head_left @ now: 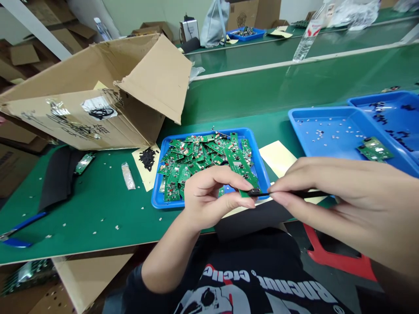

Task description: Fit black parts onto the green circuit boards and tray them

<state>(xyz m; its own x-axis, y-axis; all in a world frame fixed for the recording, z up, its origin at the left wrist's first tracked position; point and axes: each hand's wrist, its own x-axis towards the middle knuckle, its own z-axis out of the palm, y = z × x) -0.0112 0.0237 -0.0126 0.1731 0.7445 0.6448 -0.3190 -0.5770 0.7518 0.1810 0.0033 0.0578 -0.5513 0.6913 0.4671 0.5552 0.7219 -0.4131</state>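
Note:
My left hand (206, 198) pinches the lower end of a long green circuit board (238, 163) between thumb and fingertips. At that end of the board sits a small black part (254, 192), close to the thumb tip. My right hand (347, 205) is closed on thin black tweezers (312, 194), and their tip reaches the black part. Whether the tip grips or only touches it, I cannot tell. Below and behind the left hand, a blue tray (156, 198) holds a heap of similar green circuit boards (193, 152).
Left stands an open cardboard box (131, 122), with black pieces (148, 158) on yellow paper nearby. Blue-handled cutters (22, 229) lie at the left edge. Another blue tray (301, 131) at right holds small white bits and boards. A bottle (306, 41) stands behind.

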